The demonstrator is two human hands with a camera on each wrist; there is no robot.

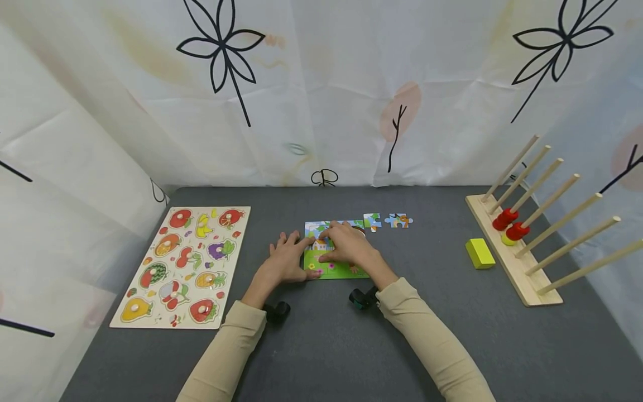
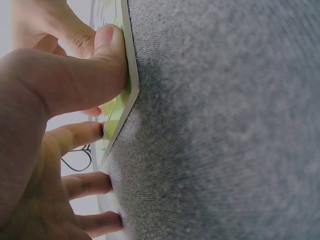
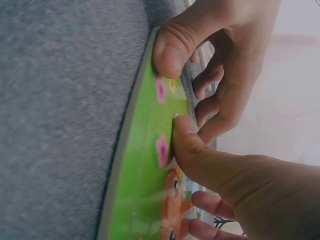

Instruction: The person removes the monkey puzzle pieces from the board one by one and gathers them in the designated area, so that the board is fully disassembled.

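A jigsaw puzzle [image 1: 341, 272] with a green, flowery lower part and a blue top lies flat in the middle of the table. My left hand [image 1: 286, 261] rests at its left edge. In the left wrist view that thumb [image 2: 111, 60] presses on the board near a corner; some fingertips touch the cloth beside it. From above, my right hand [image 1: 349, 245] reaches over the puzzle and covers part of the picture. Its thumb [image 3: 187, 140] touches the green surface, shown in the right wrist view, while its other fingertips bear on the upper part. Neither hand lifts a piece.
Two loose jigsaw pieces, one [image 1: 372, 221] at the puzzle's top right corner and another [image 1: 399, 221] farther right, lie on the table. A fruit peg board [image 1: 188, 273] is at left. At right stand a yellow block [image 1: 480, 254] and a wooden peg rack [image 1: 532, 279] with red and yellow rings.
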